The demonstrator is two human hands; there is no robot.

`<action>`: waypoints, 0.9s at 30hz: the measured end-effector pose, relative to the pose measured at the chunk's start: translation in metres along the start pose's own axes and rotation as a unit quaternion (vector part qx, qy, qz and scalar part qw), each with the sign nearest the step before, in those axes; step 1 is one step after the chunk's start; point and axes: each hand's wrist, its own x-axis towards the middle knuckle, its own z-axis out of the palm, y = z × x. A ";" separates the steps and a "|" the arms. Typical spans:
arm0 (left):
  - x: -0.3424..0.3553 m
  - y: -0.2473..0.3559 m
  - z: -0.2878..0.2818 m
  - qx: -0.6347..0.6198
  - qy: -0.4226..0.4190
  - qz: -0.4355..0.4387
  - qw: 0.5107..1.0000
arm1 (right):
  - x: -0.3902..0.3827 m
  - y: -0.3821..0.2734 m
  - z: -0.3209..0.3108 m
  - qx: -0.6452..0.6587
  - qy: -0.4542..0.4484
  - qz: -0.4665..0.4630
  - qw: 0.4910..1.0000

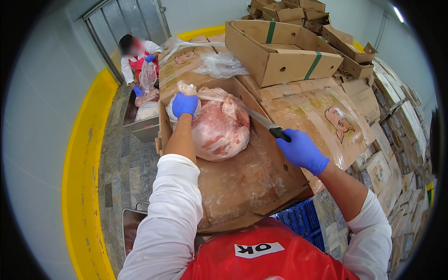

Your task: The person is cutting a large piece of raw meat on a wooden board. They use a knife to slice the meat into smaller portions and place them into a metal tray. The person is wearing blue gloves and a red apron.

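Inside the open box (247, 189), toward its far end, lies a large piece of meat (217, 133). The left hand (185, 104), gloved in blue, has its fingers curled around the meat's narrow far end. The right hand (302, 150) wraps its fingers around the black handle of a knife (259, 118), whose blade reaches left to the meat. Farther right stands a carton (289, 68) with green bands; far left, a co-worker (151, 46) holds a plastic bag (148, 77).

Knife (261, 118) tip unclear, blue crate (301, 218) partly hidden
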 end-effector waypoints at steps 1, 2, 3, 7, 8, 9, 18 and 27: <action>0.008 -0.007 0.004 0.001 0.005 0.004 1.000 | 0.008 -0.005 -0.005 -0.003 -0.034 0.001 0.999; 0.010 -0.007 0.009 0.001 0.004 0.009 1.000 | 0.015 -0.009 -0.013 -0.023 -0.048 -0.003 0.999; 0.015 -0.008 0.013 0.000 -0.004 0.008 1.000 | 0.023 -0.015 -0.022 -0.042 -0.062 -0.007 0.997; 0.023 -0.004 0.011 0.008 -0.034 0.010 0.999 | 0.068 -0.025 -0.064 -0.131 -0.128 -0.039 0.982; 0.026 -0.004 0.013 0.011 -0.040 0.014 0.999 | 0.079 -0.038 -0.080 -0.153 -0.159 -0.018 0.975; 0.027 -0.003 0.009 0.014 -0.043 0.015 0.999 | 0.093 -0.055 -0.095 -0.174 -0.193 0.000 0.966; 0.017 -0.003 0.000 -0.038 -0.045 0.011 0.998 | 0.047 -0.043 0.065 0.057 -0.057 0.075 0.994; 0.016 0.000 0.000 -0.066 -0.044 0.003 0.997 | 0.016 -0.045 0.183 0.183 0.054 0.146 0.971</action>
